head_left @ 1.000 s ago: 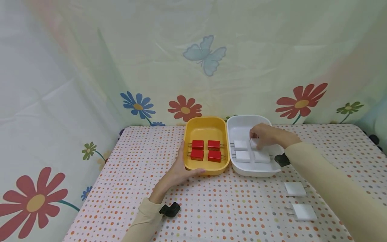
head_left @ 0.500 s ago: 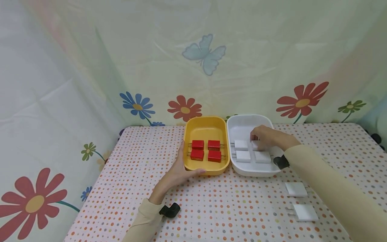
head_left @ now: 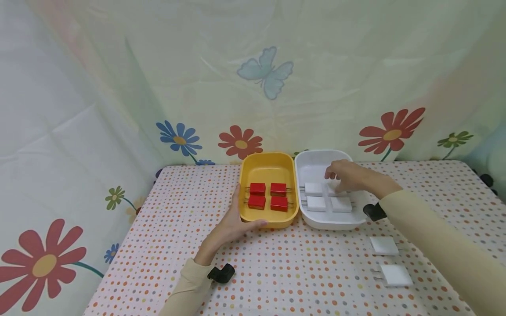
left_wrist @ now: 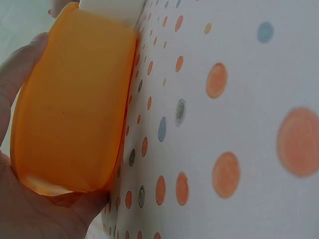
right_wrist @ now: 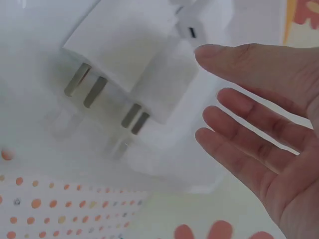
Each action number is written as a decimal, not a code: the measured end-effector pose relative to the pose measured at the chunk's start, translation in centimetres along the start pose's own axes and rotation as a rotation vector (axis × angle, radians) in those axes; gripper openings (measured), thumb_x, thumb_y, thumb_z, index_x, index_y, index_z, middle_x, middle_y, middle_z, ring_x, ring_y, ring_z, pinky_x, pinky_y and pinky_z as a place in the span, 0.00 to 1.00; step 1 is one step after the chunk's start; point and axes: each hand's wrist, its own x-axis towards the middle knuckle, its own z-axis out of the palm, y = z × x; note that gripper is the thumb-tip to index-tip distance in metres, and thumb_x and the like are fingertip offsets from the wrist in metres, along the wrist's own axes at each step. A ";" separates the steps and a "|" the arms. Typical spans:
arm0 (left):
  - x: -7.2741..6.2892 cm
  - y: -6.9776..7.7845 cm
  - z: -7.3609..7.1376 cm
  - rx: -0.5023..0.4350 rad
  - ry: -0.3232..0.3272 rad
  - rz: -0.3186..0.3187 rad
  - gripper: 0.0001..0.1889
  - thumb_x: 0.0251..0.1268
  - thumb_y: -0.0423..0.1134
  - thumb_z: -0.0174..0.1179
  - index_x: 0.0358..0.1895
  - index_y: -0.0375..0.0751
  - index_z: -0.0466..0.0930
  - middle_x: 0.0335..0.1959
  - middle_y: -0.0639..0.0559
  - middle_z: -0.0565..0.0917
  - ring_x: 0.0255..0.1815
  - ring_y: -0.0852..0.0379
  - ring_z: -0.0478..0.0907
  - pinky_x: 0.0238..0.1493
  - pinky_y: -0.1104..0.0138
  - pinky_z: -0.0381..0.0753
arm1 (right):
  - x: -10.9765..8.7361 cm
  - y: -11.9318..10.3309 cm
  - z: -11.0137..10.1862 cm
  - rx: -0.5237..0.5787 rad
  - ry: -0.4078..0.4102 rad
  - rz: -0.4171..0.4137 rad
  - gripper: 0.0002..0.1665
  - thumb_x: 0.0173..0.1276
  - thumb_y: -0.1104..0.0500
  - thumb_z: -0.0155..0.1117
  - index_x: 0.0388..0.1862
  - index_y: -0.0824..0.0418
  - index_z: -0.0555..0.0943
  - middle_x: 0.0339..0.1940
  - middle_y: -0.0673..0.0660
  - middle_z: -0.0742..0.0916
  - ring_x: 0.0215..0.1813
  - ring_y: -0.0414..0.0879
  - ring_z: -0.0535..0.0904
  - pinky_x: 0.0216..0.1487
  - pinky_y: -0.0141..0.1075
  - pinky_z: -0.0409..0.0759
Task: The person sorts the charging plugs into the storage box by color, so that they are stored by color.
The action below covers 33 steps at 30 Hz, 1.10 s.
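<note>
At the near left corner of the yellow tray (head_left: 269, 169), my left hand (head_left: 231, 224) grips the side wall, thumb along the front. The left wrist view shows that hand around the tray's outer wall (left_wrist: 75, 99). Several red plug adapters (head_left: 257, 202) lie inside it in two rows. Over the white tray (head_left: 316, 163) is my right hand (head_left: 349, 177), fingers relaxed and holding nothing. Just beneath it lies a white plug adapter (head_left: 334, 190), partly hidden, among several white ones. In the right wrist view, the right hand (right_wrist: 279, 134) stands apart from the white adapters (right_wrist: 122, 42), whose metal prongs show.
Two more white plug adapters, one farther (head_left: 384, 245) and one nearer (head_left: 396, 275), lie on the dotted tablecloth (head_left: 308, 272) in front of the white tray. The trays stand side by side near the back edge. A flowered curtain (head_left: 316, 87) hangs behind.
My right hand's fingers have loosened from the back right white plug adapter and lifted slightly off it, leaving it in the white tray. My left hand has stayed on the yellow tray.
</note>
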 end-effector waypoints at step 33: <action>0.4 0.0 -0.1 -0.031 -0.008 0.023 0.71 0.57 0.52 0.79 0.85 0.46 0.25 0.86 0.43 0.48 0.84 0.45 0.53 0.79 0.43 0.58 | -14.1 3.4 6.2 0.046 0.010 0.018 0.24 0.49 0.58 0.88 0.46 0.59 0.88 0.43 0.47 0.83 0.42 0.42 0.81 0.41 0.40 0.86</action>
